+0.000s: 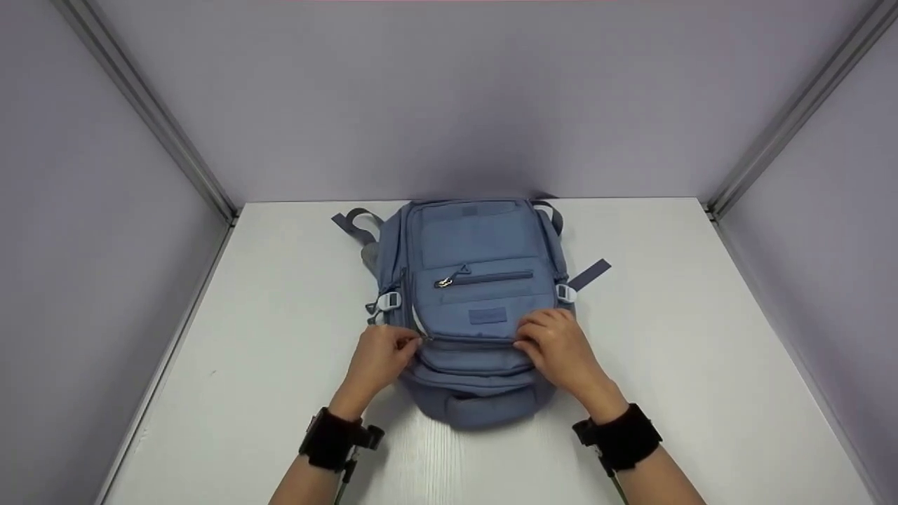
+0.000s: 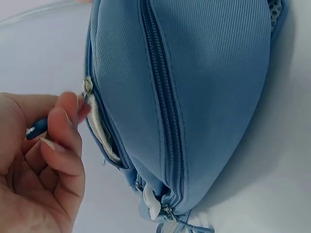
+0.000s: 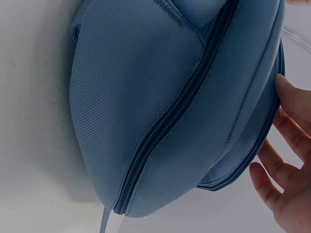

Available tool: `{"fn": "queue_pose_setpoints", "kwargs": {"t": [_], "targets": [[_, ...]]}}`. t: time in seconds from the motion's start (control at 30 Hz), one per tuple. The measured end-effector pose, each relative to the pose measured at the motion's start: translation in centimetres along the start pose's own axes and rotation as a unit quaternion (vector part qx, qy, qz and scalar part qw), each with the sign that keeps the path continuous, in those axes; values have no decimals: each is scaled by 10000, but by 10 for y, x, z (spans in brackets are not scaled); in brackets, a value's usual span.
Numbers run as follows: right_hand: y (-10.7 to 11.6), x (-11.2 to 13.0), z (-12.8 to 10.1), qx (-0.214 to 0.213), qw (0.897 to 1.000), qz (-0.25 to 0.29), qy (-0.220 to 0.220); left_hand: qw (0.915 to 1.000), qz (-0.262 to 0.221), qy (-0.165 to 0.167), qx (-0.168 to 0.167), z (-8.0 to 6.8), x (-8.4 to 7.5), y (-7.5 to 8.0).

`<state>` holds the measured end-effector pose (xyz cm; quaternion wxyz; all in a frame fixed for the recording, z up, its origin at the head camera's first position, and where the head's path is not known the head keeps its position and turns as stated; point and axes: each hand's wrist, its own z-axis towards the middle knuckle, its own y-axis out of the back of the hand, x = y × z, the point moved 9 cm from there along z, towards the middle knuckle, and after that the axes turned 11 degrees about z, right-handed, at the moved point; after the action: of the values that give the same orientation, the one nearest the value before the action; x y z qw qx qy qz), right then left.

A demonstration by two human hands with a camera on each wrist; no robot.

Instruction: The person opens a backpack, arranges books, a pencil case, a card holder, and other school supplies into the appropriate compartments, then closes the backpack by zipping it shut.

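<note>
A blue backpack point(image 1: 484, 238) lies on its back, front panel up, its base toward me. My left hand point(image 1: 382, 354) pinches the zipper pull point(image 2: 37, 128) of the front pocket at its lower left corner; the blue tip of the pull pokes out between the fingers. Just beyond the fingertips sits the metal slider point(image 2: 87, 85), and beside it the pocket's side gapes, showing pale lining point(image 2: 99, 124). At the pocket's lower right, my right hand point(image 1: 558, 347) holds the zippered edge point(image 3: 265, 128) between thumb and fingers.
The backpack rests on a white table point(image 1: 280, 294) against a pale back wall point(image 1: 449, 105), with side panels left and right. Loose straps point(image 1: 589, 275) stick out on both sides, near white buckles point(image 1: 389, 301). A second zipper point(image 1: 491, 278) crosses the front panel.
</note>
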<state>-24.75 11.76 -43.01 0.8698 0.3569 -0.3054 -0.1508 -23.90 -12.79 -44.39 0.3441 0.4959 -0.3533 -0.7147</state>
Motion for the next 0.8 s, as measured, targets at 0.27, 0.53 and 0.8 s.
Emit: {"fn": "queue_pose_setpoints", "kwargs": {"t": [0.27, 0.53, 0.8], "targets": [[0, 0, 0, 69, 10000, -36, -19, 9969, 612, 110, -478, 2, 10, 8], [0, -2, -2, 26, 10000, 6, -10, 9873, 1266, 272, -923, 13, 19, 8], [0, -2, -3, 34, 10000, 8, 12, 9797, 1739, 374, -929, 37, 30, 4]]}}
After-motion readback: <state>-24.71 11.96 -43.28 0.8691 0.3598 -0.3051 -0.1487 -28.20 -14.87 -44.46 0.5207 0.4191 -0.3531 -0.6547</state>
